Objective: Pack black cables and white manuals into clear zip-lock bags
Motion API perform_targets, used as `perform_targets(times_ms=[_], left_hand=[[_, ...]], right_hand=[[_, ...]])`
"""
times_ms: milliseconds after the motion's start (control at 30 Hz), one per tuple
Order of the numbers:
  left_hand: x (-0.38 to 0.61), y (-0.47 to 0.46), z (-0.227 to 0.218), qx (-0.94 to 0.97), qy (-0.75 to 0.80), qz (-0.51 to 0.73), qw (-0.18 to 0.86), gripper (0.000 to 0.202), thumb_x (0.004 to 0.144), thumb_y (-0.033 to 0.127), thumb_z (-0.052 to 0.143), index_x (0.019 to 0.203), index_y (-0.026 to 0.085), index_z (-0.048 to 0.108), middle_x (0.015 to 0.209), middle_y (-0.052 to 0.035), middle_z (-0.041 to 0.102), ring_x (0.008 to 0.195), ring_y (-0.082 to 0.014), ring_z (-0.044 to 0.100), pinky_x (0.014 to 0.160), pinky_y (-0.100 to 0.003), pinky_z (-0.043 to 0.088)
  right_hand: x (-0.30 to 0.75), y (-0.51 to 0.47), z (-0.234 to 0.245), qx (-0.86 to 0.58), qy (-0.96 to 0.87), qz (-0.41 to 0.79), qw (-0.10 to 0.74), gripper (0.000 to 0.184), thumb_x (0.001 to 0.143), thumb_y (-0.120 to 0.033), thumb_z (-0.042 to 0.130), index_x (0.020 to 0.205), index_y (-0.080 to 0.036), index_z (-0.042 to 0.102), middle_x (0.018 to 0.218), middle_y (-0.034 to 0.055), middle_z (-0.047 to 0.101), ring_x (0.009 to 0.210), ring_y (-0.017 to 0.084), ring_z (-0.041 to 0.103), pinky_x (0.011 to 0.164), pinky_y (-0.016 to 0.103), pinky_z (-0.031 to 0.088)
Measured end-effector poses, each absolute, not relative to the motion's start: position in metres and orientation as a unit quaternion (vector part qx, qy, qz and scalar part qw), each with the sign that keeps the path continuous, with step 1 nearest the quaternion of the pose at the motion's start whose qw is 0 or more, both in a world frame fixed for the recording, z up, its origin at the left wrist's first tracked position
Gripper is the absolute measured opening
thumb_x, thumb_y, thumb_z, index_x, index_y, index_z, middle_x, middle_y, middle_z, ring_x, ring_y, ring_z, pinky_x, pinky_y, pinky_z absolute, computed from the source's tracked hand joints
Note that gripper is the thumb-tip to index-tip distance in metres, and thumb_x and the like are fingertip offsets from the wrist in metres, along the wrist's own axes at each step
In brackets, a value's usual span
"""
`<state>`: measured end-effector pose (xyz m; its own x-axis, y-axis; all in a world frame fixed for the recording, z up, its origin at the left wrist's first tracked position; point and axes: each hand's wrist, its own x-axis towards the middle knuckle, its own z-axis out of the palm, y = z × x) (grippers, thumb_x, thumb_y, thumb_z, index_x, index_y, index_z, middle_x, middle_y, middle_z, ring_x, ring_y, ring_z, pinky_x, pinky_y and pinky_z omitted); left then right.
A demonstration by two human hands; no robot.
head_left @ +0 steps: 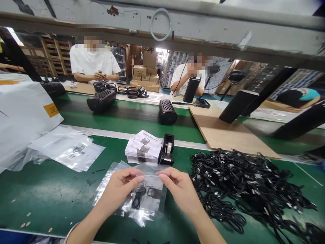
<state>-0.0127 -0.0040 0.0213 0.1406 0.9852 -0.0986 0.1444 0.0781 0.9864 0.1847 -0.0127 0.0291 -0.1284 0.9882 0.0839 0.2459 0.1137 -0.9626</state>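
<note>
Holds a clear plastic bag [142, 217] with both hands, low over the green table [50, 193]. Pinches its top edge with the left hand [122, 188], thumb and fingers closed on the plastic near the left corner. Pinches the same edge with the right hand [181, 189], closed near the right corner, with the bag spread between the two hands and a little below them. Inside, seen through the plastic: a coiled black cable [138, 198] and a printed leaflet [154, 201]. Underneath, more empty bags [111, 176], flat on the table. Just behind the hands, a stack of leaflets [144, 147] and, touching it on the right, a black tape dispenser [167, 152]. Near the right hand, on its right side, a big pile of black cables [243, 189]. Well apart on the left, a heap of clear bags [71, 149].
</note>
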Motion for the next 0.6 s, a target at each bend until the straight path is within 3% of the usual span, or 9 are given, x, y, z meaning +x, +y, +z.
perform_targets(times_ms=[167,300,367,500,600], left_hand=[[-0.016,-0.004,0.031,0.543,0.528,0.406,0.512,0.013,0.069,0.031,0.063,0.073,0.022,0.071,0.084,-0.0043,0.071,0.081,-0.0216,0.062,0.072,-0.028,0.048],[-0.007,-0.007,0.033,0.426,0.497,0.458,0.601,0.038,0.077,0.046,0.052,0.107,0.023,0.059,0.092,-0.0053,0.069,0.082,-0.0208,0.063,0.072,-0.031,0.049],[-0.001,-0.008,0.029,0.447,0.493,0.434,0.607,0.041,0.074,0.047,0.057,0.106,0.022,0.058,0.084,-0.0037,0.068,0.075,-0.0194,0.063,0.069,-0.030,0.049],[0.005,-0.010,0.018,0.511,0.524,0.385,0.562,0.025,0.069,0.042,0.064,0.075,0.018,0.066,0.067,-0.0004,0.064,0.065,-0.0169,0.059,0.061,-0.024,0.046],[0.005,-0.012,0.015,0.488,0.552,0.420,0.530,0.026,0.070,0.044,0.063,0.076,0.018,0.066,0.067,-0.0006,0.065,0.066,-0.0172,0.059,0.060,-0.024,0.045]], right_hand=[[0.198,-0.011,0.027,-0.454,-0.691,0.361,0.430,0.029,0.080,-0.009,0.048,0.091,-0.025,0.070,0.087,0.0013,0.070,0.082,0.016,0.063,0.075,0.028,0.048],[0.202,-0.012,0.020,-0.406,-0.748,0.312,0.422,0.037,0.079,-0.003,0.044,0.095,-0.025,0.068,0.092,0.0015,0.069,0.085,0.015,0.062,0.077,0.029,0.049],[0.201,-0.013,0.018,-0.398,-0.760,0.301,0.415,0.036,0.079,-0.003,0.043,0.094,-0.024,0.068,0.092,0.0019,0.069,0.086,0.015,0.062,0.078,0.029,0.049],[0.202,-0.009,0.019,-0.480,-0.700,0.256,0.462,0.028,0.084,-0.014,0.041,0.098,-0.021,0.063,0.100,0.0062,0.063,0.086,0.017,0.060,0.077,0.032,0.047],[0.205,0.006,0.021,-0.622,-0.566,0.256,0.477,0.023,0.083,-0.034,0.046,0.088,-0.019,0.062,0.097,0.0078,0.059,0.065,0.016,0.058,0.063,0.031,0.047]])
